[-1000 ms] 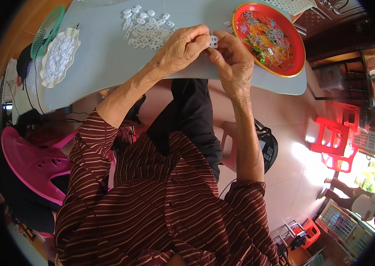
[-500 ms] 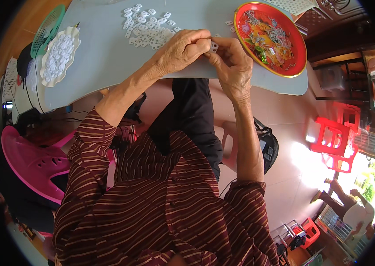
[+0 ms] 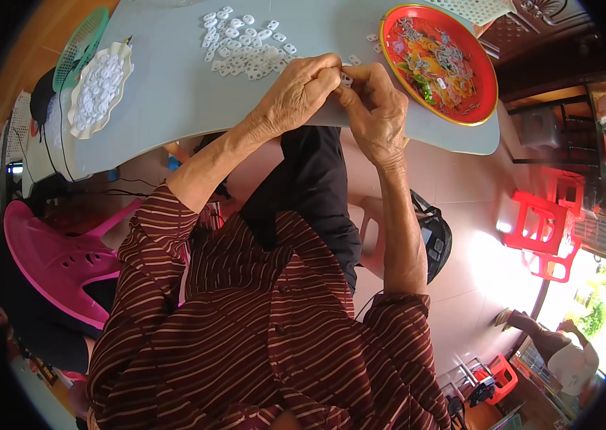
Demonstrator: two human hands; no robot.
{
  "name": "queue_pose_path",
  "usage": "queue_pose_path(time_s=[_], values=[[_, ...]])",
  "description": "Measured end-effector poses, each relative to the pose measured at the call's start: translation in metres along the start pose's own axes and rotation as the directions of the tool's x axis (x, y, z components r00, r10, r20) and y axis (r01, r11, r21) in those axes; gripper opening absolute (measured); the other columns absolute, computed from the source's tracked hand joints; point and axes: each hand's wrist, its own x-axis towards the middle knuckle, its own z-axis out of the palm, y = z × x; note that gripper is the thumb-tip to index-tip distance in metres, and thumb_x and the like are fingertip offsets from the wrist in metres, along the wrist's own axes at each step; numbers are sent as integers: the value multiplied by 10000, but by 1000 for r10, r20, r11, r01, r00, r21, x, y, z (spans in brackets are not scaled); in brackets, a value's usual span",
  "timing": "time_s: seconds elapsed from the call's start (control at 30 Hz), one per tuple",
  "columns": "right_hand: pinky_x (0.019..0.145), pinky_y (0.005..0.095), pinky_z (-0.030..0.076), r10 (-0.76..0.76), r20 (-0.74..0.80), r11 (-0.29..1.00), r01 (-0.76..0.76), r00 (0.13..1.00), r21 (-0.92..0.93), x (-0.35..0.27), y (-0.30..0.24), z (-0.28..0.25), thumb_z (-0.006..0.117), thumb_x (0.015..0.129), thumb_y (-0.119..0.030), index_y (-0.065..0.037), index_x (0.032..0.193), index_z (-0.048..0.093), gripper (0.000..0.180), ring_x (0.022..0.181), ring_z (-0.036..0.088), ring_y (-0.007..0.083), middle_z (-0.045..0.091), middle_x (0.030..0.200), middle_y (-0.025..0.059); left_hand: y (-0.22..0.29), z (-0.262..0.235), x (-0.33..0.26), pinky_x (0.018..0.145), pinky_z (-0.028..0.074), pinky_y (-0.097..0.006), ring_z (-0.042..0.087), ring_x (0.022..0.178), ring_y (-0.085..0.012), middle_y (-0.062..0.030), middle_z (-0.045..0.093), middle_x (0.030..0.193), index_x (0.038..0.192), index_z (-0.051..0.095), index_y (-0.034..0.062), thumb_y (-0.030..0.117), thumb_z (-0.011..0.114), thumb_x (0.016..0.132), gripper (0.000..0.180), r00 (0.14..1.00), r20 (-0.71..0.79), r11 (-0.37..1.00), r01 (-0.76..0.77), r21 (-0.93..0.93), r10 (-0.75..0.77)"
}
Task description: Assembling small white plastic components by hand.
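Above the table's near edge, a small white plastic piece with dark holes [image 3: 346,79] sits between the fingertips of my right hand [image 3: 376,107]. My left hand [image 3: 301,92] is pinched closed right against it, and its fingers hide whatever they hold. Beyond my left hand lies a loose heap of similar white pieces [image 3: 240,44], some oval and some with two holes. To the right of my right hand stands a round red tray [image 3: 491,93] with a gold rim. Many small metal parts [image 3: 450,61] are scattered over its floral bottom.
At the table's left [image 3: 156,93] stand a scalloped white dish [image 3: 125,70] of round white pieces and a green mesh basket [image 3: 82,44]. A pink chair [image 3: 52,251] is at my left. Red stools [image 3: 532,222] stand on the floor at right, near another person [image 3: 568,362].
My left hand and forearm have shifted slightly right and down. The white piece has tilted between my fingers. At lower right, the other person has changed position.
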Motion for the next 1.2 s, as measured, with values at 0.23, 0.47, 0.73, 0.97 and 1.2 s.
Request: queue_pose_path(time_s=[0.23,0.47,0.73,0.97,1.2], values=[[593,261,484,-30,-9,999,30,999,-33,-3,1,-2,686,769,-1,8,883,570,163,667,639,146,644,718,95,-9,5,-6,597,429,-389,504,676,-357,-156,491,845,872,381,-18,44,398,864,64,996,42,997,-75,10,75],[632,232,481,103,24,947,-105,994,305,1,4,-5,651,832,-41,35,960,601,157,706,602,83,652,770,56,1,-1,2,616,412,-344,474,621,-276,-129,482,739,920,437,-8,170,404,929,181,982,43,962,189,-196,-184],[580,221,483,29,-146,984,-2,989,180,72,4,-44,566,856,-50,44,915,621,124,615,584,96,628,732,53,21,-11,-10,594,385,-291,453,603,-139,-50,478,622,802,507,11,307,417,950,343,879,80,809,465,-360,-469],[582,235,519,104,-318,991,-124,942,-43,229,59,-157,595,808,-116,49,923,644,208,638,607,144,634,777,94,19,-5,-12,583,356,-241,414,620,-91,-6,451,637,751,500,23,254,411,947,316,877,136,695,452,-559,-461],[588,236,455,-123,41,893,128,992,-431,191,28,-60,624,827,-161,-50,878,701,145,621,554,69,651,676,54,16,-13,-21,591,366,-254,419,626,-99,-12,454,637,739,494,23,279,409,953,344,850,55,658,444,-608,-523]])
